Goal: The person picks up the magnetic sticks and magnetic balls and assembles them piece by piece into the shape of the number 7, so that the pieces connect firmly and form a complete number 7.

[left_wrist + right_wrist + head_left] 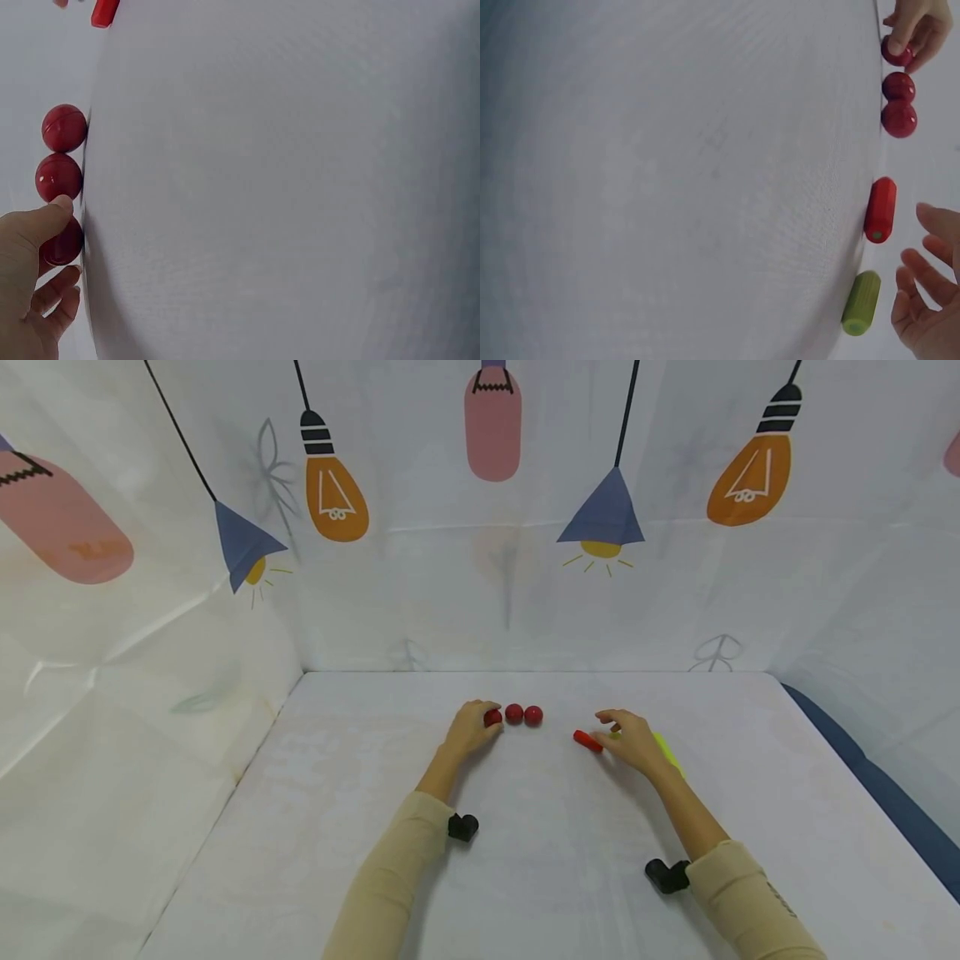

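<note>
My left hand [470,727] holds a dark red ball [63,243], its thumb on the ball and its fingers around the far side. Two more red balls [513,714] [533,716] sit in line to the right of it on the white table. My right hand [636,743] is near a short red cylinder [880,210], fingers loosely bent and nothing between them. Beside that lies a yellow-green ribbed cylinder [862,304], partly hidden behind the right hand in the head view.
The white table [525,877] meets a pale sheet wall [450,602] printed with lamps and bulbs. A similar sheet [112,735] hangs along the left side. Dark blue material [885,785] shows past the right edge. Black wrist devices [462,827] [667,876] jut from both sleeves.
</note>
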### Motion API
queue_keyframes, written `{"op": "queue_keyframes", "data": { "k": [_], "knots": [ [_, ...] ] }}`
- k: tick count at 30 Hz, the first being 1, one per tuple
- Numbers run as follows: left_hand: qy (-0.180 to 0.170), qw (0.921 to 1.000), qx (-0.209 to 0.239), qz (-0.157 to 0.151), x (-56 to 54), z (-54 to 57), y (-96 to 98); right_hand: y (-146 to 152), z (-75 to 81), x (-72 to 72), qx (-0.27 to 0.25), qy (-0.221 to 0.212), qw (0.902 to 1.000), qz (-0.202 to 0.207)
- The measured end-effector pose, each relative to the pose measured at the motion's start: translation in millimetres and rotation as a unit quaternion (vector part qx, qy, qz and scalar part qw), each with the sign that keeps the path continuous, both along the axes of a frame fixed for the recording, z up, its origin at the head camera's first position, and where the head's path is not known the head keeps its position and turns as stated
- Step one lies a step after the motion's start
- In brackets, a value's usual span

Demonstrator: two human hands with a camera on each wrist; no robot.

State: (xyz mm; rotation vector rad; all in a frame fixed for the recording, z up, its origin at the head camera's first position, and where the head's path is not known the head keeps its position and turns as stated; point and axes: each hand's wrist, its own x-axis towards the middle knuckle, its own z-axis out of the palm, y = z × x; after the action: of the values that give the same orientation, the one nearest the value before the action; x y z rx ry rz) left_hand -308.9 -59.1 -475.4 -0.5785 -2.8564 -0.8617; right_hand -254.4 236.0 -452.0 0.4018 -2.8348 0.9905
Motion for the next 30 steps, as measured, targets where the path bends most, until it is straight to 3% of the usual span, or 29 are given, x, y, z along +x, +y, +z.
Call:
{"op": "queue_keyframes", "data": {
  "k": [13,30],
  "knots": [
    [-0.036,0.9984,0.043,0.005,12.9,-0.6,-0.6,-1,-0.4,1.7,-0.002,-0.003,1.0,0.003],
    [-0.029,0.9951,0.085,-0.042,34.5,5.7,-0.2,-2,-1.2,-1.2,0.011,-0.04,0.9991,0.011]
  ]
}}
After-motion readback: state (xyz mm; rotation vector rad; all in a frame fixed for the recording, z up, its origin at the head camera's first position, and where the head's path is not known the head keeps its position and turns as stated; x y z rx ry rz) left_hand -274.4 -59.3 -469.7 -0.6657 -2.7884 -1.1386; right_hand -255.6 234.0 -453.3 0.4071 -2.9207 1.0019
